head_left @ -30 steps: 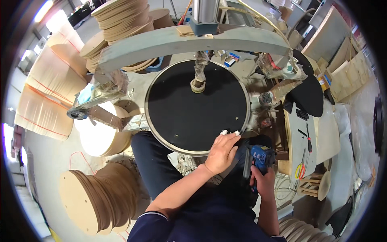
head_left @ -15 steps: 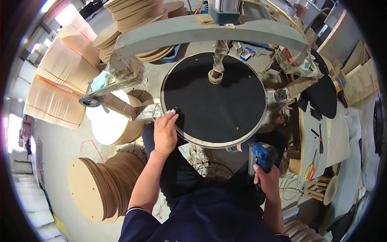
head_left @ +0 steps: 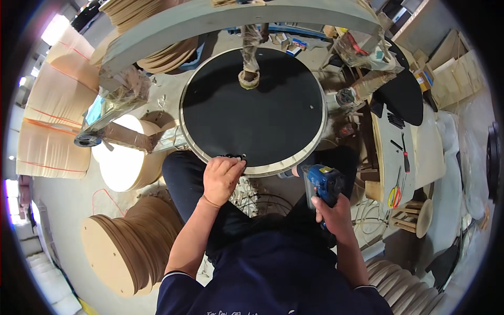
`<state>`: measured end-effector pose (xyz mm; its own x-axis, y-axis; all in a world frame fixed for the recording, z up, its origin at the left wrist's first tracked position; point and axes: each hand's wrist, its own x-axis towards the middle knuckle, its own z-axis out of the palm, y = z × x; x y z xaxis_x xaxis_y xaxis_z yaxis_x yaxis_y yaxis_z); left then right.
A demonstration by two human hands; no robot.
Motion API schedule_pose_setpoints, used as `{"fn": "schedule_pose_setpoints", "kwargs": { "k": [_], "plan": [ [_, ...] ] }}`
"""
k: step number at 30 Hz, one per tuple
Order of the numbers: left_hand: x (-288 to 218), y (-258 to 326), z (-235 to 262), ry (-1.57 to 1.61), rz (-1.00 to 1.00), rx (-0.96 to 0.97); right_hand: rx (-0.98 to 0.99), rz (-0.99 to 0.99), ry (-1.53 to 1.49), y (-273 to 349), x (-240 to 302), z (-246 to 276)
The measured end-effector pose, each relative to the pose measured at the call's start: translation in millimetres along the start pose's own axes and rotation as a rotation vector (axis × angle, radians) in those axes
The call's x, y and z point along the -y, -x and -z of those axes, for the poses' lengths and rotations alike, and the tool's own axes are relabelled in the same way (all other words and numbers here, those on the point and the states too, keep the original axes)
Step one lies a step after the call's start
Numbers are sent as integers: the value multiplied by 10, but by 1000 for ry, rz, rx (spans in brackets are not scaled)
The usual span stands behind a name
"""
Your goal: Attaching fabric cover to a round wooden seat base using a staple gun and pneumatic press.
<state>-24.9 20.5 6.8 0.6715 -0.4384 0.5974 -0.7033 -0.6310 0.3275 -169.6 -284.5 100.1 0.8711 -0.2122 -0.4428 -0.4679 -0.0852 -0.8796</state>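
Note:
A round black panel (head_left: pixel 252 107) with a pale rim lies flat in front of me, pressed from above by a padded clamp post (head_left: pixel 250 77). My left hand (head_left: pixel 221 178) rests on the panel's near edge, fingers curled around a small dark part there. My right hand (head_left: pixel 331 207) grips a blue power drill (head_left: pixel 321 181), held upright just below the panel's right rim and apart from it.
Stacks of round wooden discs (head_left: pixel 126 247) stand at lower left, with more at the top left (head_left: pixel 152 21). A white round top (head_left: pixel 123 157) sits left of my legs. A side bench (head_left: pixel 399 157) on the right holds scissors and hand tools.
My left hand has slid from the panel's left edge to its near edge. The view has moved closer to the panel. The drill hand has stayed about where it was.

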Motion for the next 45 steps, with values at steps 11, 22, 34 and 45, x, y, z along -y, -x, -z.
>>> {"fn": "schedule_pose_setpoints", "kwargs": {
  "k": [11, 22, 34, 45],
  "plan": [
    [-454, -225, -365, 29, -45, -9, 46, -54, 73, -72, 60, -30],
    [-499, -240, -430, 24, 9, 35, 43, -68, 52, -145, 18, 84],
    [-411, -207, -426, 124, -107, 134, 89, -8, 110, -175, 191, -90],
    [-418, -170, -342, 125, -142, 147, 185, -42, 197, -412, 140, -285]
  ]
}}
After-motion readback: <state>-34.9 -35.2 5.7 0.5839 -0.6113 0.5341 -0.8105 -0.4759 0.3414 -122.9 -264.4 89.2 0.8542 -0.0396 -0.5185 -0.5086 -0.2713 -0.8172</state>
